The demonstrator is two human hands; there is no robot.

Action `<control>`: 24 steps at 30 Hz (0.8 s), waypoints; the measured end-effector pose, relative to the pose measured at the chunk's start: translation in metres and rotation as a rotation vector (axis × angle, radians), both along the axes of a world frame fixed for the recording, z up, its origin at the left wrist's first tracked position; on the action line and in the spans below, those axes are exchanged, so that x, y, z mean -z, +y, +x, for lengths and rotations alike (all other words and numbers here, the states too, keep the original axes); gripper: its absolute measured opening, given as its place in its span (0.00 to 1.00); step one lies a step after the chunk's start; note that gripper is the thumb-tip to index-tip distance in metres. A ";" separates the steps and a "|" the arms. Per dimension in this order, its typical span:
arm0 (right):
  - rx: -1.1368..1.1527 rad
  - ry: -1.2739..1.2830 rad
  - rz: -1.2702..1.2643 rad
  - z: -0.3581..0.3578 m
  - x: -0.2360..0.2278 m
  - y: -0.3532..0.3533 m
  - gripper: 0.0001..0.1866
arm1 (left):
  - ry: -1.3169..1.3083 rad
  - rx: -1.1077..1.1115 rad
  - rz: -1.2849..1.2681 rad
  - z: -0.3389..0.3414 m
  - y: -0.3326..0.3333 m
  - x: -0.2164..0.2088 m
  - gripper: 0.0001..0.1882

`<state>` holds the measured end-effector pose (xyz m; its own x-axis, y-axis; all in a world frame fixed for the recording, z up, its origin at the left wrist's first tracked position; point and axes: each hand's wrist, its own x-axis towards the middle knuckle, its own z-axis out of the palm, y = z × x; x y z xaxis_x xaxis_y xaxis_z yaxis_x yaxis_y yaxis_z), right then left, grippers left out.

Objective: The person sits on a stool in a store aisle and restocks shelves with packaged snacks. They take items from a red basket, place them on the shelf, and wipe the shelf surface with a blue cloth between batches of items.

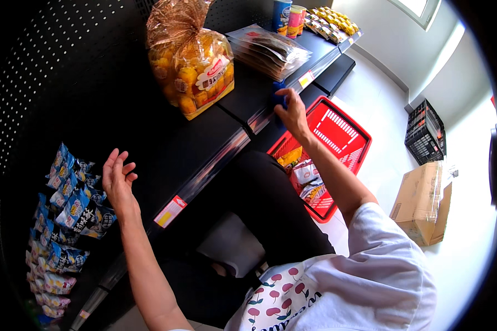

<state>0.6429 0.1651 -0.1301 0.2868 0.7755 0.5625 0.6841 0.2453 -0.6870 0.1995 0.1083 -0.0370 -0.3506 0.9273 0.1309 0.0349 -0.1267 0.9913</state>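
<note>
My right hand [294,115] is at the shelf's front edge, above the red shopping basket. Its thumb and fingers close on a small dark-blue object [279,95], partly hidden and too dark to name more closely. My left hand [119,179] hovers over the black shelf, palm turned inward, fingers apart and a little bent, with nothing in it. Beside it on the left are rows of small blue snack packets [74,209], with pink-and-white packets [58,282] nearer me. Inside the red basket [361,132] lie a yellow packet [290,158] and a white-and-red packet [306,172].
A large clear bag of yellow buns or cakes [190,80] stands on the black shelf [171,149]. Farther right are flat clear packages [270,52], canisters [281,15] and yellow packets [334,22]. A black crate [425,132] and cardboard box [417,201] stand on the floor.
</note>
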 end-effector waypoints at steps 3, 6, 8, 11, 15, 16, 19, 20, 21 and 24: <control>-0.173 -0.035 -0.006 -0.038 -0.004 -0.029 0.20 | 0.026 0.025 0.026 0.005 -0.002 -0.001 0.18; -0.304 0.172 -0.230 -0.050 -0.016 -0.044 0.19 | 0.038 0.036 0.027 0.015 -0.003 -0.004 0.18; -0.398 0.261 -0.281 -0.030 -0.009 -0.031 0.19 | 0.021 0.063 0.041 0.020 -0.001 -0.004 0.17; -0.382 0.366 -0.130 -0.019 -0.036 -0.008 0.16 | 0.027 0.063 0.043 0.013 -0.006 -0.007 0.18; -0.307 0.244 -0.074 0.003 -0.058 0.036 0.20 | 0.043 0.047 0.044 0.011 -0.013 -0.013 0.16; -0.285 0.165 -0.145 -0.001 -0.059 0.046 0.21 | 0.052 0.045 0.044 0.010 -0.016 -0.014 0.16; -0.258 -0.117 -0.279 -0.022 -0.049 0.070 0.24 | 0.042 0.030 0.033 0.009 -0.018 -0.014 0.16; -0.291 -0.177 -0.360 -0.024 -0.038 0.078 0.24 | 0.039 0.033 0.032 0.010 -0.017 -0.015 0.16; -0.286 -0.170 -0.365 -0.042 -0.039 0.076 0.23 | 0.030 0.039 0.053 0.008 -0.018 -0.016 0.16; -0.390 -0.184 -0.487 -0.094 -0.049 0.059 0.23 | -0.008 0.065 0.071 0.001 -0.020 -0.017 0.15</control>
<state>0.5488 0.2245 -0.0810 -0.1345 0.9819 0.1333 0.7247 0.1892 -0.6625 0.2009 0.0881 -0.0204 -0.2917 0.9365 0.1948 0.0169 -0.1986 0.9799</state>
